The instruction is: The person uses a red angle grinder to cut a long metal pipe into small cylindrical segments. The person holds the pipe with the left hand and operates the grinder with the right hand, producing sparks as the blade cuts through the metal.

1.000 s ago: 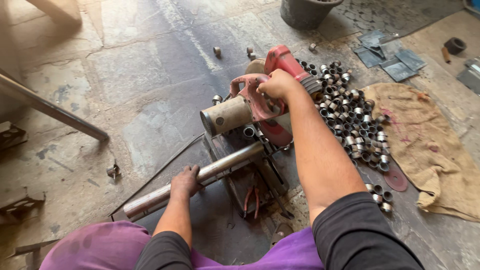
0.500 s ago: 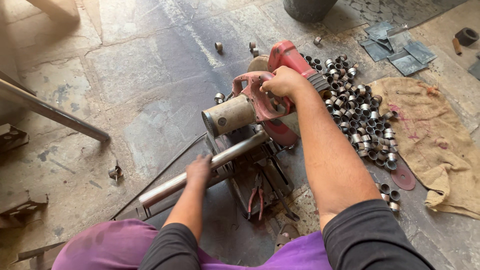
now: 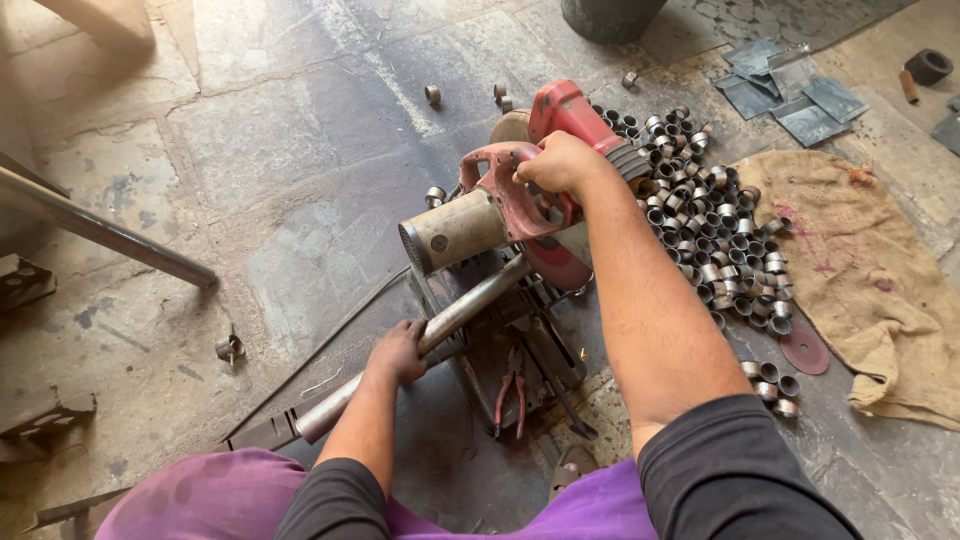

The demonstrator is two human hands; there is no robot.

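Left hand had slid up the long grey steel pipe toward the vise, fingers wrapped shut around it. Right hand was clenched on the red chop saw's handle, blade over the pipe. Risk: loose pipe kicking, scattering short cut steel rings across the floor.

Right hand grips chop saw handle; left hand holds pipe.

We see even, soft daylight, no hard shadows. Slight sheen on the metal pipe and the pile of cut rings. Focus sharp throughout; wide-angle bending at edges, no motion blur.
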